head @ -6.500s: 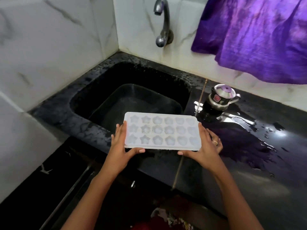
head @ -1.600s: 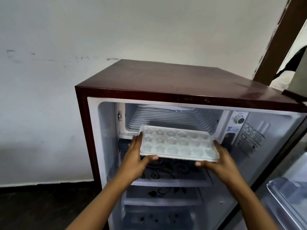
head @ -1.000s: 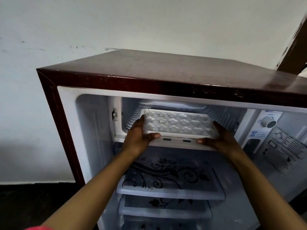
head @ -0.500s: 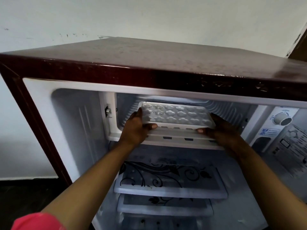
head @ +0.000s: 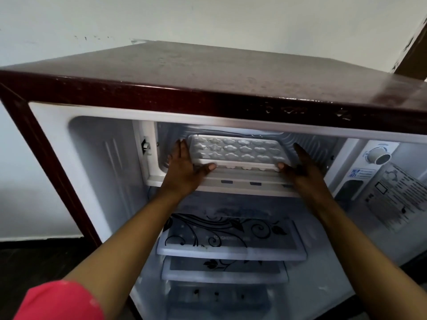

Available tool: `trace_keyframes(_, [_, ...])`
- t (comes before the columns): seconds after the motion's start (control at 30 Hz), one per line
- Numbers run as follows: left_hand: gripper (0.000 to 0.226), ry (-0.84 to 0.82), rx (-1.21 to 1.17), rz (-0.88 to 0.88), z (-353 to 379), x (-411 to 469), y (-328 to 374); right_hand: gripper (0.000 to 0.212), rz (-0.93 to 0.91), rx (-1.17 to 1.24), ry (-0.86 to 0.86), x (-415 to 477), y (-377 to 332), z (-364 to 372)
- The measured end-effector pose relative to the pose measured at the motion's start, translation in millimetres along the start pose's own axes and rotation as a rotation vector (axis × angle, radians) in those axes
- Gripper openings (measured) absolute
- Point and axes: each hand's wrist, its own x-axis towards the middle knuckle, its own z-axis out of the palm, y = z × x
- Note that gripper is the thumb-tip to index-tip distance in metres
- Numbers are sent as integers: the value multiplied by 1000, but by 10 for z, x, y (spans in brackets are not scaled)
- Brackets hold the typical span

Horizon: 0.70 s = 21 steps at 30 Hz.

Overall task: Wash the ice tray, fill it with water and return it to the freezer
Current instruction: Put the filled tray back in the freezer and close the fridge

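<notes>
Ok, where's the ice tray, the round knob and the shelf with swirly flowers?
ice tray [head: 238, 150]: head view, the middle of its moulded top.
round knob [head: 377, 156]: head view, its white front face.
flowery shelf [head: 272, 243]: head view, the plain glass beside the swirls.

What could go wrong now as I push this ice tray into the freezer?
The ice tray is propped at its front edge on the thumbs of the left hand and right hand; letting go unevenly might tip it and spill any water. Fingers lie between tray and freezer walls, so they could get pinched.
</notes>
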Motion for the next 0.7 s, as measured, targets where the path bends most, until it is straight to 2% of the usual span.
trace_keyframes(0.07, [97,-9,85,47,13,-111,46,63,-12,-49,76,-71,-18,58])
trace_keyframes(0.2, [82,51,367,179,9,-466,153,62,-138,-434,62,-361,-107,248])
trace_keyframes(0.33, [74,129,492,309,-100,-828,215,81,-238,-713,9,-797,-224,312])
trace_keyframes(0.5, [71,177,594,430,-224,-1339,249,76,-276,-847,48,-1346,-469,237])
trace_keyframes(0.7, [70,219,578,435,-427,-1991,382,73,-248,-927,83,-2090,-803,101])
